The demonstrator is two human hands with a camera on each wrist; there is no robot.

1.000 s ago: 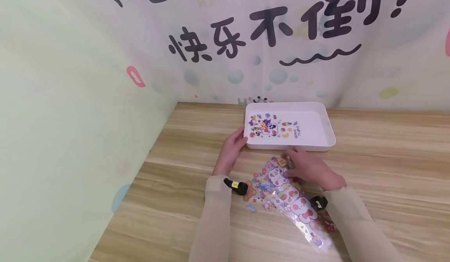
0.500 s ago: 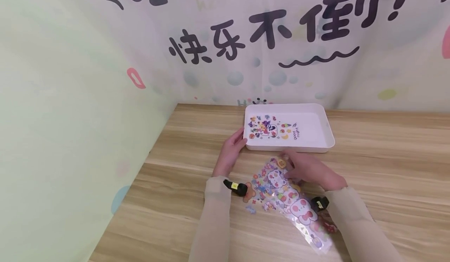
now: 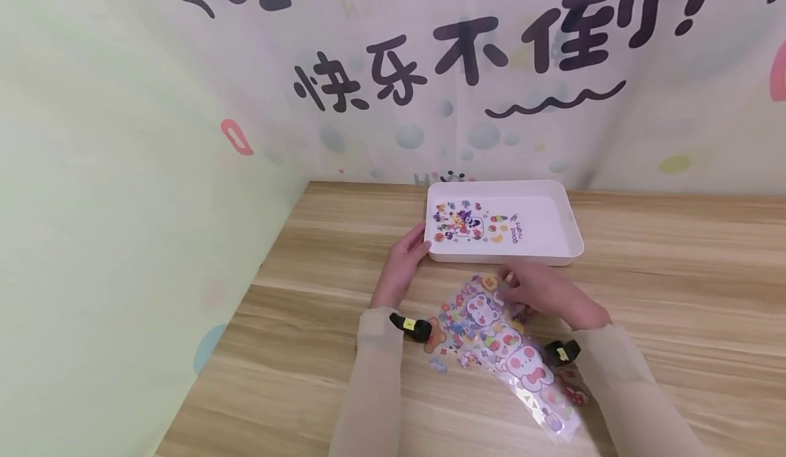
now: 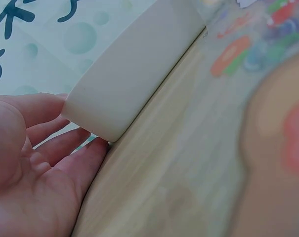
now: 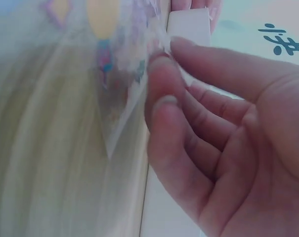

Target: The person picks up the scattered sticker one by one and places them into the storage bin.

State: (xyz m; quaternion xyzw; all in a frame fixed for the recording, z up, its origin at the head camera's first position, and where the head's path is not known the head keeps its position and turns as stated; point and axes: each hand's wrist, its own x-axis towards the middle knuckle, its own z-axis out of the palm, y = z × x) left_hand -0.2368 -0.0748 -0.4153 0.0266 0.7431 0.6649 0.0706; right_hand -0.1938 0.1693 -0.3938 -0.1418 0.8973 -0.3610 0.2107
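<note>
A white tray (image 3: 546, 228) with colourful printed pictures and "good night" on its inside stands on the table. My left hand (image 3: 405, 259) rests against the tray's left end, its fingers fairly straight along the wall and its thumb at the near corner. In the left wrist view those fingers touch the tray's outer wall (image 4: 134, 74). Just in front of the tray, my right hand (image 3: 546, 293) pinches the edge of a clear sticker sheet (image 5: 124, 94) between thumb and fingertips. Overlapping clear sheets with bear and rabbit stickers (image 3: 528, 368) lie below that hand. How many sheets it pinches, I cannot tell.
The wooden table (image 3: 295, 348) meets a printed cloth (image 3: 393, 136) behind the tray and a pale green wall (image 3: 110, 204) on the left. Both wrists wear black straps with small cameras; the right strap (image 3: 561, 352) sits over the sheets.
My right hand has shifted slightly to the right by the upper edge of the sticker sheets. The left hand stays at the tray's end, and the tray stands where it was.
</note>
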